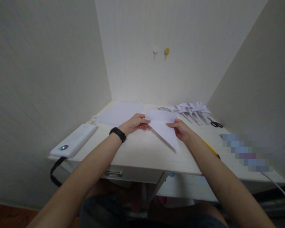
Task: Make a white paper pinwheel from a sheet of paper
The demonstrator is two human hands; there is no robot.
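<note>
A folded sheet of white paper is held up over the desk between my two hands. It has a straight band along its top and a triangular flap that narrows to a point at the lower right. My left hand, with a black watch on the wrist, pinches the paper's left edge between thumb and fingers. On the opposite edge my right hand grips it the same way, thumb on the near face. The paper's far side is hidden.
Flat white paper lies at the back left. Folded paper pieces are piled at the back right, beside black-handled scissors. A yellow pencil-like stick is partly behind my right forearm. At left sits a white device with a black strap.
</note>
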